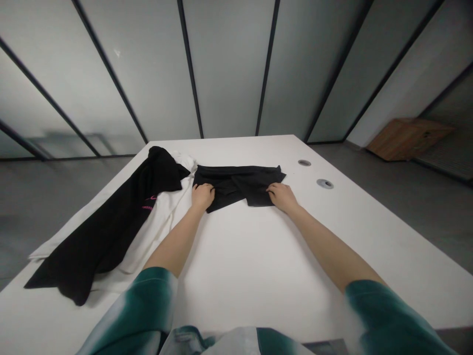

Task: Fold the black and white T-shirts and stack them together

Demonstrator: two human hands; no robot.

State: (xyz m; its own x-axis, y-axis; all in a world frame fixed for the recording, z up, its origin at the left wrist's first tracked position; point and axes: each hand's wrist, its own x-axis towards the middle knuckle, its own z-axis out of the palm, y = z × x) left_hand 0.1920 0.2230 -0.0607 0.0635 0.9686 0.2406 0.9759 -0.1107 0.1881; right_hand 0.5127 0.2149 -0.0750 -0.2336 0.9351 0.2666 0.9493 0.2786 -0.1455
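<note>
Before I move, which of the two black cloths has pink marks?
The larger black cloth, at left on the white cloth, bears the pink marks; the smaller black cloth, touched by the left hand and right hand, shows none.

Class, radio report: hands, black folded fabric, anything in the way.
Left hand, right hand: on black folded fabric, opposite ends. Fabric: layered on white table. Possibly in the way, left: pink-printed black garment over white cloth.

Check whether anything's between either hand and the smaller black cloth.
Nothing visible: left hand and right hand both touch the smaller black cloth directly. The larger black garment and white cloth lie off to its left.
</note>
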